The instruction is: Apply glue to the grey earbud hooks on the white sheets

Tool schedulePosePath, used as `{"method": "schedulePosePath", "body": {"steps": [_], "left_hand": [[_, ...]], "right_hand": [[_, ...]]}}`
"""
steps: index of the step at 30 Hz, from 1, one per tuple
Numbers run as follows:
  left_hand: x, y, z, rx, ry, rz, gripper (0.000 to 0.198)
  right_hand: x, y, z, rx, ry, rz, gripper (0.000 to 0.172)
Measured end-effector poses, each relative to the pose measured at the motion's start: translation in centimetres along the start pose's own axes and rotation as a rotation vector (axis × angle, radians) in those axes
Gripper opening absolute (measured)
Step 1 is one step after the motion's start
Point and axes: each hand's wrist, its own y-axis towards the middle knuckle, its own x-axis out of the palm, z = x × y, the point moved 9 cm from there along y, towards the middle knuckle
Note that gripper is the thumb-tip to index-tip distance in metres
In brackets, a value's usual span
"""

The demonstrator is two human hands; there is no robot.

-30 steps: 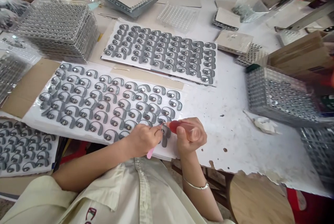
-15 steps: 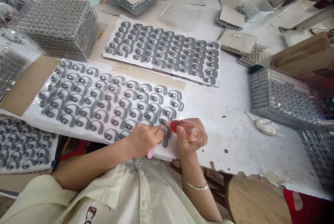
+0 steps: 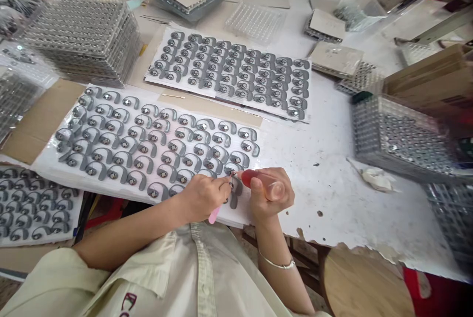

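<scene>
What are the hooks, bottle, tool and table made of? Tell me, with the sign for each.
Hooks: matte grey, probably rubber or soft plastic, shiny metal-like centres. Bottle: see-through reddish plastic, likely. Tool: smooth pink plastic, apparently. Table: white-coated board, seemingly; its edge is chipped.

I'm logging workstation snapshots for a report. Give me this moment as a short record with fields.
Left hand: fingers closed on pink tool, fingertips at grey hook part
Right hand: grips small bottle, red tip toward that part
Part position: near edge of white sheet, between the hands
Sheet load: rows of like grey parts
Around: tray stack far left; white table
</scene>
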Motion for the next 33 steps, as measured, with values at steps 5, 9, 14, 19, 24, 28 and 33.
{"method": "schedulePosePath", "body": {"steps": [5,9,14,19,24,28,33], "left_hand": [[-0.5,0.1,0.1,0.002,-0.013,0.055,0.016],[-0.6,0.1,0.0,-0.004,-0.016,0.062,0.016],[-0.2,0.1,-0.1,-0.009,0.004,0.009,0.015],[-0.3,0.1,0.0,0.0,0.005,0.015,0.016],[-0.8,0.2,0.0,-0.004,-0.01,0.075,0.014],[-0.8,0.2,-0.1,-0.004,-0.011,0.082,0.014],[-1.1,0.2,-0.1,-0.008,-0.009,0.107,0.014]], "right_hand": [[0.1,-0.1,0.0,-0.008,0.011,-0.003,0.014],[-0.1,-0.3,0.2,0.001,-0.012,0.003,0.014],[-0.2,-0.3,0.1,-0.004,-0.024,-0.001,0.014],[-0.2,-0.3,0.0,-0.013,-0.042,0.01,0.015],[-0.6,-0.6,0.4,0.016,-0.025,0.039,0.017],[-1.4,-0.8,1.0,0.069,-0.02,0.092,0.02],[-1.0,-0.8,1.1,0.068,-0.026,0.052,0.018]]}}
